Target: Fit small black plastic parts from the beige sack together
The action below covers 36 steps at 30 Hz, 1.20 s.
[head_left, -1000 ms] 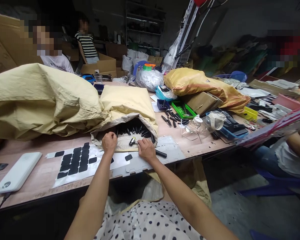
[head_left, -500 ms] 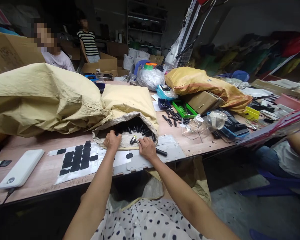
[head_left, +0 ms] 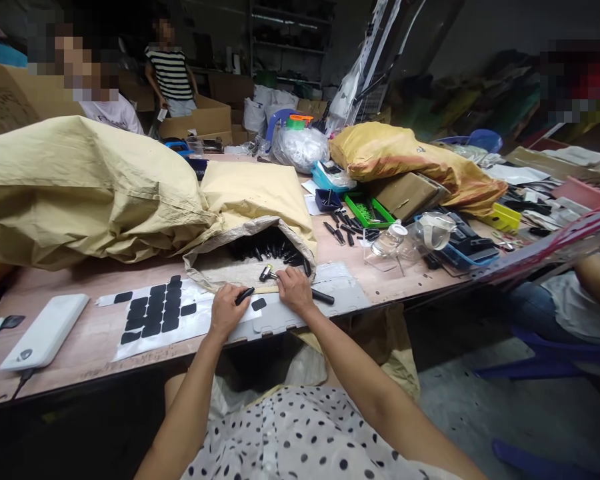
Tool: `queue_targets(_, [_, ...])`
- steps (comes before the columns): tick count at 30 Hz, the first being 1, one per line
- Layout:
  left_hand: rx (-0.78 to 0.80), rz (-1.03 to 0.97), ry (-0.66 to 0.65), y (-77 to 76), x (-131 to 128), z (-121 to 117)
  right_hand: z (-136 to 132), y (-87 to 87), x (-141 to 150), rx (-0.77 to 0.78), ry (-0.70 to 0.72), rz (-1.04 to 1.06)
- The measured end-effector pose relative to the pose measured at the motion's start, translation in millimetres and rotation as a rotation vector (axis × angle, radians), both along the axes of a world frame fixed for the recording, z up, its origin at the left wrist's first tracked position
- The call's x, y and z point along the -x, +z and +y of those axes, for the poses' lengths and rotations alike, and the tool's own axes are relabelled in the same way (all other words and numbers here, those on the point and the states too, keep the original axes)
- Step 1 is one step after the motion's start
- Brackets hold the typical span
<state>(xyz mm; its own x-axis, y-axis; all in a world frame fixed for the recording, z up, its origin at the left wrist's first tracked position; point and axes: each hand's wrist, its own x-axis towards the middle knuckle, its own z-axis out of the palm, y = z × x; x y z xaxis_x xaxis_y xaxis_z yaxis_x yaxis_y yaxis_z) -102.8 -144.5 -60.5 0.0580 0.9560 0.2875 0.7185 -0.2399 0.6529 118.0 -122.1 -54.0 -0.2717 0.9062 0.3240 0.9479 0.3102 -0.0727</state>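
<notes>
My left hand [head_left: 226, 309] is closed on a short black tapered piece [head_left: 245, 295], in front of the sack's mouth. In my right hand [head_left: 295, 289] is a small hammer [head_left: 323, 297], its metal head with a yellowish face jutting out to the left and its black handle to the right. Right behind both hands lies a cream cloth sack [head_left: 255, 190] with its mouth towards me. Many black pointed pieces [head_left: 273, 250] show inside it. Beneath my hands is a light grey board [head_left: 337, 287] at the table's edge, with one black rounded patch [head_left: 259, 304] on it.
A sheet of black rounded patches [head_left: 153, 313] and a white power bank [head_left: 45, 331] with a cable lie at left. A bulging sack [head_left: 90, 193] stands behind them. To the right are a green tray [head_left: 367, 211], loose black pieces and clear goggles [head_left: 436, 230]. Co-workers are around the table.
My left hand has come out of the sack's mouth, down towards me, and now shows a black piece in its fingers. My right hand still holds the hammer in nearly the same place.
</notes>
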Motion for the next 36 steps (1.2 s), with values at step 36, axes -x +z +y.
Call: queue_targets(36, [0.068,-0.047,-0.063,10.8,-4,-4,-58,10.2,25,0.029,0.098,0.433])
